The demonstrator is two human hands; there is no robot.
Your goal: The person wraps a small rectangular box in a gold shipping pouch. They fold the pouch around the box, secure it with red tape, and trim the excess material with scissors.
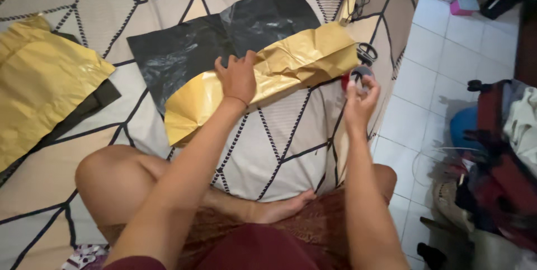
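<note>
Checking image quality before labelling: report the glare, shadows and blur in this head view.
Head view: soft even light; sheen on the gold wrapping paper under the left hand and on the black sheet; faint shadows on the white floor tiles; the right hand and the tape roll it holds are slightly blurred; frame edges bend wide-angle.

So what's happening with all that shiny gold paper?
A person sits cross-legged on a patterned bedsheet. The left hand presses flat on a folded piece of gold paper, which lies partly over a black sheet. The right hand holds a small roll of tape near the paper's right end. A pair of scissors lies just beyond it, and another gold sheet rests off to the left.
</note>
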